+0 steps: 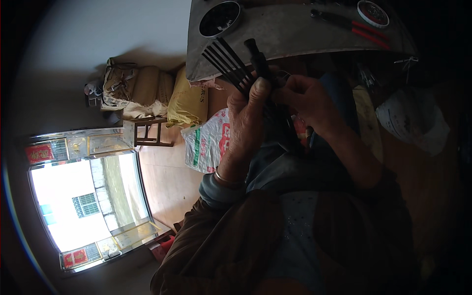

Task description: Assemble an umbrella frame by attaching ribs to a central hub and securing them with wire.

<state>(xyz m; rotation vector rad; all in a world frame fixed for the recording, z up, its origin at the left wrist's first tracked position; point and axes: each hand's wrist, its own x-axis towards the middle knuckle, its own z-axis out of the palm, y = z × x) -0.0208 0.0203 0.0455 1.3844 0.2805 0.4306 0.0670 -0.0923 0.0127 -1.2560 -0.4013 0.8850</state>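
Observation:
My left hand (246, 115) is wrapped round what looks like a dark umbrella frame (259, 59), thumb pressed on top. Several thin dark ribs (228, 61) fan out above its fingers, beside a thick black shaft with a flared end. Below the grip, dark lengths of the frame run down toward my lap. My right hand (309, 101) is closed in a pinch against the frame's right side. A fine thread or wire (283, 73) seems to show at its fingertips, but what they hold is too small to make out.
Ahead stands a grey table (290, 37), bearing a bowl of small dark pieces (220, 19), red-handled pliers (366, 32) and a round tub (373, 14). Left are stacked sacks (147, 83), a yellow sack (188, 101), a wooden stool (152, 132) and a printed bag (209, 140). A whitish plastic bag (413, 118) lies right.

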